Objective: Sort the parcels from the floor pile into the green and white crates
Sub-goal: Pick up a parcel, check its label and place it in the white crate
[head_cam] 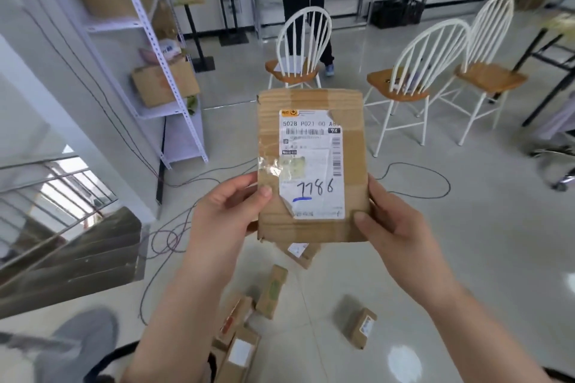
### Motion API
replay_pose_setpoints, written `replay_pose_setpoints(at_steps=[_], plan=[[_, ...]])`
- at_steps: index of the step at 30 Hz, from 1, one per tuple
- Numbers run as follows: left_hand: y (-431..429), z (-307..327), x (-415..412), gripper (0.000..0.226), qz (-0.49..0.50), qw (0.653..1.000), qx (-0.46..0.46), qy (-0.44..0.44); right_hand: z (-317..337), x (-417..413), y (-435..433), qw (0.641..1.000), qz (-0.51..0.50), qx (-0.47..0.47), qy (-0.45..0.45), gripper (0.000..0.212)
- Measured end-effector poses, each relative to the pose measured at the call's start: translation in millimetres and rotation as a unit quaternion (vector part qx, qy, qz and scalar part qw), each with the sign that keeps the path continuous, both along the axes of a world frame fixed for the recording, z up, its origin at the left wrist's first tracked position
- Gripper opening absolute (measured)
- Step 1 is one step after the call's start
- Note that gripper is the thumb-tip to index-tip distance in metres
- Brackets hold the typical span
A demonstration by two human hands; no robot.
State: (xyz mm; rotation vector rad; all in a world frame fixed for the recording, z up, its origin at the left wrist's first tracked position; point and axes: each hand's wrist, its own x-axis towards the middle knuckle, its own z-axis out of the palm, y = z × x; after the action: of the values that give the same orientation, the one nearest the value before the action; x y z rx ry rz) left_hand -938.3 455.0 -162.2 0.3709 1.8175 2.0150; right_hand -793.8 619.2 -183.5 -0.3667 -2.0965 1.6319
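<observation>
While the left hand (227,211) and the right hand (398,227) hold it up above the floor pile (270,292), the flat brown parcel (354,158) faces the camera with its white shipping label (311,146) upright. Printed at the label's top is "502B P021 00 A8", cut off by a tear, with "94" in a dark box below it. Barcodes run across the label and down its right side. Near the bottom, "1786" is handwritten in blue and underlined. Smaller print is too blurred to read. The label's lower left corner is peeled, and clear tape crinkles over the parcel's left edge. Each hand's fingers (239,185) pinch a lower side edge, thumb on the front, the rest behind. The pile's small cardboard boxes lie scattered on the floor (466,227), with bare tile to their right. Three white chairs (404,84) stand beyond the parcel's top edge, a shelf rack (174,102) stands at left, and cables (413,183) loop between.
</observation>
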Motion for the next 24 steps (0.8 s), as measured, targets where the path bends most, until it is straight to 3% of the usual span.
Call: replay_pose_setpoints(at_steps=[12,21,24], plan=[[-5,31,52,0.020,0.007,1.000,0.021,0.021,23,53,-13,0.999,-0.006,-0.019,0.048,0.059],[26,53,62,0.029,-0.119,0.989,0.063,0.056,43,92,-13,0.991,-0.126,-0.003,0.054,0.053],[37,58,64,0.022,-0.172,0.982,0.065,0.053,48,110,-23,0.979,-0.194,-0.005,0.065,0.055]])
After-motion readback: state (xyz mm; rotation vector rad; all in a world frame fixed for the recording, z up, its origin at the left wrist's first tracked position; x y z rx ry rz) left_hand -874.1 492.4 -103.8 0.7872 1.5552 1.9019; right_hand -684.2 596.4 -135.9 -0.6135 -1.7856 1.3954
